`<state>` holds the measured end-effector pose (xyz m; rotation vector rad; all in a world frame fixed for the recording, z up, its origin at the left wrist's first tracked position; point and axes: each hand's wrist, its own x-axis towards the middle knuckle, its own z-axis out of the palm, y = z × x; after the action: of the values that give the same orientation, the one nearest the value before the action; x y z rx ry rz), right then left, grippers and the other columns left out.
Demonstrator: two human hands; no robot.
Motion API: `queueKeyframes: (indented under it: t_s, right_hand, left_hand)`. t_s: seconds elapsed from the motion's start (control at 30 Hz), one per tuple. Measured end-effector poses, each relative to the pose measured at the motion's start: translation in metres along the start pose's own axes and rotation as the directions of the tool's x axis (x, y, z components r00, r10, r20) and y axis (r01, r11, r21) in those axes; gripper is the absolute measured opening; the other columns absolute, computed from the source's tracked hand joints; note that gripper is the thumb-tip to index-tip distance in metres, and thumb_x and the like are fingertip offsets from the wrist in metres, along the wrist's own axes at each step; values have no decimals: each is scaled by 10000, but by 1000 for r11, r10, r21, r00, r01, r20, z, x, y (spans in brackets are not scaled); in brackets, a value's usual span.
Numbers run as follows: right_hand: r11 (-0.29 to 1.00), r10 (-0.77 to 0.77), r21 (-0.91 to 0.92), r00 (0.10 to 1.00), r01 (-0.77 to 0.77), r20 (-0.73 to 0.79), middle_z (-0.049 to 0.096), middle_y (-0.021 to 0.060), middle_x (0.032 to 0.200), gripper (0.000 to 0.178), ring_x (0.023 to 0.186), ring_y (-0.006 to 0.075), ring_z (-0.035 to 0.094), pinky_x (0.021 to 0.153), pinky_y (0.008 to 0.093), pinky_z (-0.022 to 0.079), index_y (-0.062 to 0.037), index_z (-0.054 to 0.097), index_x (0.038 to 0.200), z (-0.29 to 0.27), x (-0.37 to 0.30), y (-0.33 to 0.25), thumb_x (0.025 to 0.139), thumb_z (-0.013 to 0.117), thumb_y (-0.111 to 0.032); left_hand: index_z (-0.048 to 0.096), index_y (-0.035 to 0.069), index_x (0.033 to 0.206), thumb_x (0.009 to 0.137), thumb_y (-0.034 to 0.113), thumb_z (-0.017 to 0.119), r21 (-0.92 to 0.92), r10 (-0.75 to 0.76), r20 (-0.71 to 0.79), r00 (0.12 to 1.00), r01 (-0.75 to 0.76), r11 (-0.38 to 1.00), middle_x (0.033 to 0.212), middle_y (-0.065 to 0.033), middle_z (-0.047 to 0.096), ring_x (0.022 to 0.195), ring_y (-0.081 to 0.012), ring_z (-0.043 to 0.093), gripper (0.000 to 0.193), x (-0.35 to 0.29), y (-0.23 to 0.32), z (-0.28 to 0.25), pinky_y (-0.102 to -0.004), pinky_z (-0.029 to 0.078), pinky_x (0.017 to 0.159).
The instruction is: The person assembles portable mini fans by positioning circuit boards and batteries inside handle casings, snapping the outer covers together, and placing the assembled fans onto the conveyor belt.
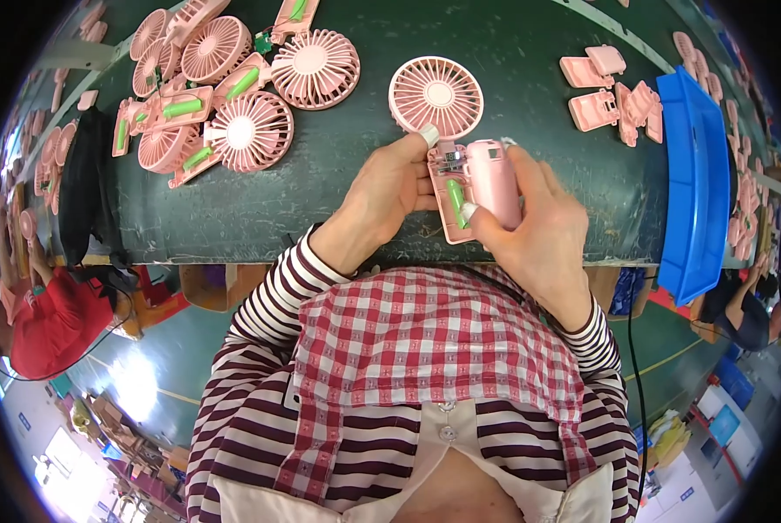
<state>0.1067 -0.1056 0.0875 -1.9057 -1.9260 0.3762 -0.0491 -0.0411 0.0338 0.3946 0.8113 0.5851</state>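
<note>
A pink handheld fan point(436, 93) lies at the middle of the green table, its round grille pointing away from me. Its handle is open, showing a green battery point(456, 202) and a small circuit board point(450, 160). My left hand point(388, 187) grips the left side of the handle near the neck, with a white cover on the thumb tip. In my right hand point(538, 218) is a pink handle cover point(493, 185), held beside the open handle and partly over its right edge. White covers show on fingertips of the right hand too.
Several pink fans point(251, 131) with open handles are heaped at the left. Loose pink handle covers point(595, 109) lie at the right, beside a blue plastic bin point(697, 183). Black cloth point(90, 187) hangs at the left edge. Co-workers sit on both sides, one in a red top point(59, 309).
</note>
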Motion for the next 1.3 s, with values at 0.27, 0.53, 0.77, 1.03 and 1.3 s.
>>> queueKeyframes:
  t_s: [0.27,0.53,0.77,1.03,1.3]
  right_hand:
    - [997,-63,-41,991,69,120,559,114,761,480,599,294,588,520,388,477,-53,549,1064,12,10,-10,632,682,-215]
    - [996,-86,-18,988,89,124,549,131,743,476,574,306,580,504,395,474,-20,539,1045,20,12,-9,637,692,-212]
    - [990,-126,-42,984,132,125,530,147,746,440,558,311,586,473,402,474,3,505,973,23,11,-7,657,696,-236]
    - [983,-168,-51,979,175,113,541,139,746,508,548,303,578,470,378,471,34,520,1040,28,11,-6,647,698,-234]
    - [975,-194,-91,976,202,97,532,124,726,515,538,293,571,463,379,462,23,525,1046,30,10,-3,652,702,-258]
  left_hand:
    - [520,5,1099,892,437,409,47,-14,-2,1000,14,999,1004,-97,580,853,-187,576,492,2,-3,-1,-316,464,753]
    - [530,28,1097,890,443,410,43,-6,25,1000,5,999,1011,-77,584,841,-176,573,479,2,-5,-1,-303,463,716]
    - [540,20,1059,894,402,435,13,3,-2,1000,-3,1000,971,-85,588,824,-187,582,429,4,-5,-1,-305,461,687]
    - [586,-21,1044,861,231,586,135,54,-46,997,-47,990,915,-88,611,770,-141,590,312,6,-10,0,-270,473,654]
    - [587,-52,1024,862,209,583,206,56,-99,993,-35,978,896,-99,615,744,-145,592,307,8,-11,4,-262,476,607]
